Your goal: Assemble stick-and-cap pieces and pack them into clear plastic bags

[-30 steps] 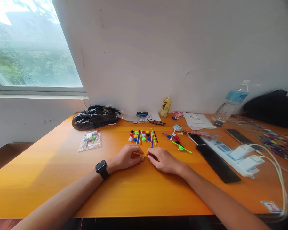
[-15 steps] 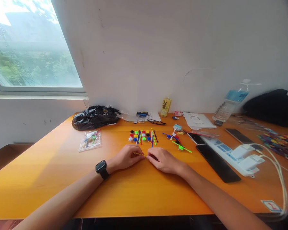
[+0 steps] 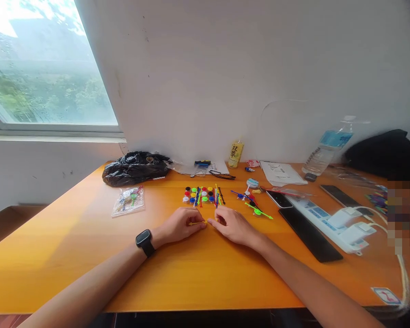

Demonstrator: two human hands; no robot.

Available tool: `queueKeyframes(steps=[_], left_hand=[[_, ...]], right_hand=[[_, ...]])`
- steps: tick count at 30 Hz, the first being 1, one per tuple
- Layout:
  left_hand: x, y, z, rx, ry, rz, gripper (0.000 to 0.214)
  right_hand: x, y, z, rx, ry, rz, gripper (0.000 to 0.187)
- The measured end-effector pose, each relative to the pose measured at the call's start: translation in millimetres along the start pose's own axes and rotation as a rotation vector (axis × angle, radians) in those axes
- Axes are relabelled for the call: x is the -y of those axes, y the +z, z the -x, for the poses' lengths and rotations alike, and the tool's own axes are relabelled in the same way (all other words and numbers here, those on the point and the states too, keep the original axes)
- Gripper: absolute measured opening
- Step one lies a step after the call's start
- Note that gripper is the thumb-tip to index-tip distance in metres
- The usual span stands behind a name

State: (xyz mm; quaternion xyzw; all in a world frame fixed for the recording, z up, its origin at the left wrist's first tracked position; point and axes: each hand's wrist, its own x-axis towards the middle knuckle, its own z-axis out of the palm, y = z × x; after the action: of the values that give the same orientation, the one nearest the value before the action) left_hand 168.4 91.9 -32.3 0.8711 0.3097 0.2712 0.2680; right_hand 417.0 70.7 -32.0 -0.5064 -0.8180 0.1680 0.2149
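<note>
My left hand [image 3: 183, 225], with a black watch on its wrist, pinches a thin yellow plastic arrow [image 3: 195, 223] low over the table. The arrow's head points left, and its other end shows by my thumb tip. My right hand [image 3: 233, 225] is close beside it, thumb near the arrow's right end and index finger lifted apart from the thumb. Just beyond the hands lie rows of small coloured round plastic pieces [image 3: 193, 200] and several coloured arrows [image 3: 220, 195]. To the right are assembled spinners, one with a green arrow [image 3: 258, 211].
A clear packet of pieces [image 3: 129, 201] and a black plastic bag [image 3: 135, 168] lie left. On the right are phones [image 3: 309, 233], a white power strip [image 3: 328, 223] with cables, and a water bottle [image 3: 328, 148]. A yellow drink carton [image 3: 235, 153] stands by the wall.
My right index finger has lifted away from the thumb, opening the right hand's pinch. The yellow arrow stays in my left hand and shows more of its length.
</note>
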Motion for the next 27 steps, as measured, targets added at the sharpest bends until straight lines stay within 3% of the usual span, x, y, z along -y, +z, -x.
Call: queueKeyframes(steps=[11,27], left_hand=[[2.9,1.2,1.0,0.006,-0.019,0.019,0.031],[-0.3,-0.5,1.6,0.007,-0.027,0.001,0.023]], right_hand=[[-10.4,3.8,-5.3,-0.023,0.055,-0.19,0.029],[-7.5,1.7,-6.6,-0.008,0.079,-0.208,0.034]])
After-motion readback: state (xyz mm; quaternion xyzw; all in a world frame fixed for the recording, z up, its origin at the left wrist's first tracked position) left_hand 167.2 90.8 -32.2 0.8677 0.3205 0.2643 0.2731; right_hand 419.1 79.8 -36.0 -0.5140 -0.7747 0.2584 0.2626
